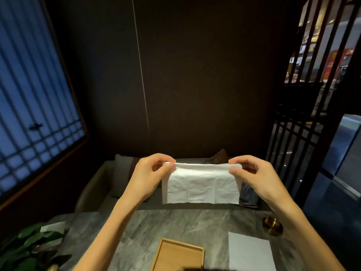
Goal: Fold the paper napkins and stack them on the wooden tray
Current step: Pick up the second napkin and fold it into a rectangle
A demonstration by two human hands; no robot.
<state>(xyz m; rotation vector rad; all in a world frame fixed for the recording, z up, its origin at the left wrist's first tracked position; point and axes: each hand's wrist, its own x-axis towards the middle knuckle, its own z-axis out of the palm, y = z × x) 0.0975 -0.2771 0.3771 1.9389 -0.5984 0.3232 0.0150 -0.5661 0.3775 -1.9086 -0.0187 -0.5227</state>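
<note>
A white paper napkin (202, 185) hangs in the air above the far side of the table, folded over along its top edge. My left hand (151, 174) pinches its upper left corner between thumb and fingers. My right hand (252, 174) pinches the upper right corner the same way. Below, near the front edge of the view, a light wooden tray (162, 251) lies on the grey marble table (175, 225) with nothing visible in it. To the right of the tray a flat white stack of napkins (250, 253) rests on the table.
A small brass dish (272, 227) sits at the table's right edge. A leafy green plant (29, 243) and a white card (52, 227) stand at the left. A sofa with cushions (121, 178) is behind the table, and a dark lattice screen (297, 133) rises at the right.
</note>
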